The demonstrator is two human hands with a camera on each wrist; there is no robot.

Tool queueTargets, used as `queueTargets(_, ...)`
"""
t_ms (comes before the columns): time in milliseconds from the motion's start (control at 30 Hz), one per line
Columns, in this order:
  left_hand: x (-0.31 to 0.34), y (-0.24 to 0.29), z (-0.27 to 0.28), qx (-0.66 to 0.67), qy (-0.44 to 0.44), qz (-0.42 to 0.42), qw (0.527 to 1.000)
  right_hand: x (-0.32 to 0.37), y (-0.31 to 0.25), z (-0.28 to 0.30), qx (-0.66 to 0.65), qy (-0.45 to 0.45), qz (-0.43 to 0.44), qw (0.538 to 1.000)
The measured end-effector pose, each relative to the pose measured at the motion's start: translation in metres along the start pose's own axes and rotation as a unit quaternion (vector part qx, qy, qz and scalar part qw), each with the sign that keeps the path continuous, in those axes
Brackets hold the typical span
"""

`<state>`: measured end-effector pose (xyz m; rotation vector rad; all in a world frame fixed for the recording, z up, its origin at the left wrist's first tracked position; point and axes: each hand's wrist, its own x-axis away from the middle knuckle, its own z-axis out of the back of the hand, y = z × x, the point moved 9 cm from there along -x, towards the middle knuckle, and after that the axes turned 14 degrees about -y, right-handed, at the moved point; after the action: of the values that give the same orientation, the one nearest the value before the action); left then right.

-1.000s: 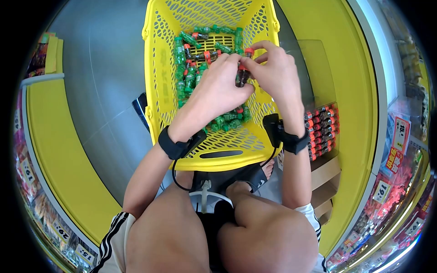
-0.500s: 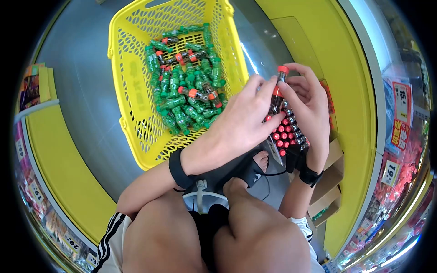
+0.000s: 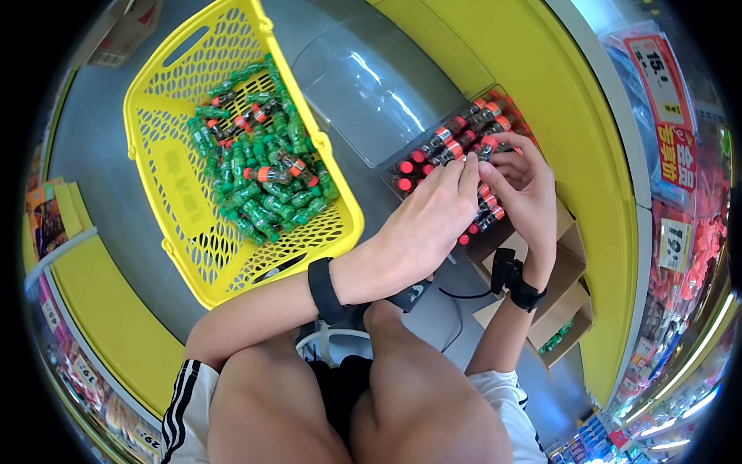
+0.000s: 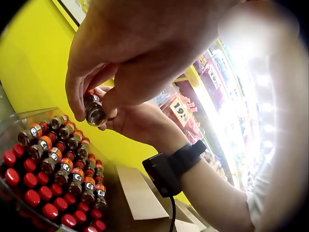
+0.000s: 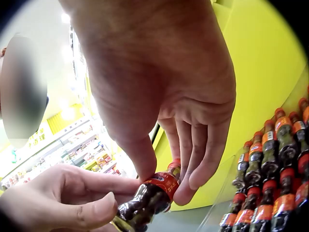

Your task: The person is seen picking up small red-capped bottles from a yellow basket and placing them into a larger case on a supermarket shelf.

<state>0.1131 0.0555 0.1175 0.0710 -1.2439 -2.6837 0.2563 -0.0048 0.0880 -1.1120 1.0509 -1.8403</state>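
Observation:
Both hands hold one small cola bottle (image 5: 148,197) with a red cap and red label. My left hand (image 3: 425,224) pinches its lower body between thumb and fingers; the bottle's base (image 4: 96,116) shows in the left wrist view. At the label and neck, my right hand (image 3: 525,193) grips it with thumb and fingers. In the head view the hands mostly hide this bottle. Beneath and beside them, a clear box (image 4: 24,115) holds rows of red-capped cola bottles (image 3: 444,147), some lying with their caps outward.
A yellow perforated basket (image 3: 154,143) stands left of the hands, holding many green bottles (image 3: 263,205) and several red-capped ones. Cardboard boxes (image 3: 572,259) sit beside the right forearm. A clear plastic panel (image 3: 348,85) lies behind the bottle box, near a yellow shelf base (image 3: 587,139).
Both hands have carried the cola bottle from over the basket rightward to the box of cola bottles. The head view has turned right, so the basket now appears farther left.

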Motion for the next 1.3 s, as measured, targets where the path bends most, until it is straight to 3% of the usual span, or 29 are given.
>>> queueTargets(300,-0.039,0.020,-0.055,-0.124,0.012,0.002,0.992,0.020,0.057,0.041,-0.046,0.059,-0.046,0.996)
queueTargets(367,-0.053,0.021,-0.071,-0.130,-0.033,0.015,0.991,0.027,0.071,0.058,-0.059,0.105,-0.057,0.991)
queueTargets(433,-0.064,0.023,-0.080,-0.162,-0.009,-0.002,0.987,0.031,0.083,0.069,-0.065,0.127,-0.058,0.988)
queueTargets(500,-0.074,0.015,-0.097,-0.167,-0.062,0.020,0.984,0.035,0.095,0.083,-0.041,0.177,-0.087,0.980)
queueTargets(633,-0.080,0.018,-0.098,-0.189,0.003,-0.021,0.982,0.032,0.112,0.097,0.010,0.218,-0.118,0.969)
queueTargets(933,-0.080,0.015,-0.120,-0.159,0.000,-0.040,0.986,0.014,0.123,0.111,0.144,0.251,-0.206,0.935)
queueTargets(1300,-0.080,0.006,-0.132,-0.097,-0.028,-0.031,0.994,0.031,0.101,0.096,0.133,0.311,-0.158,0.928)
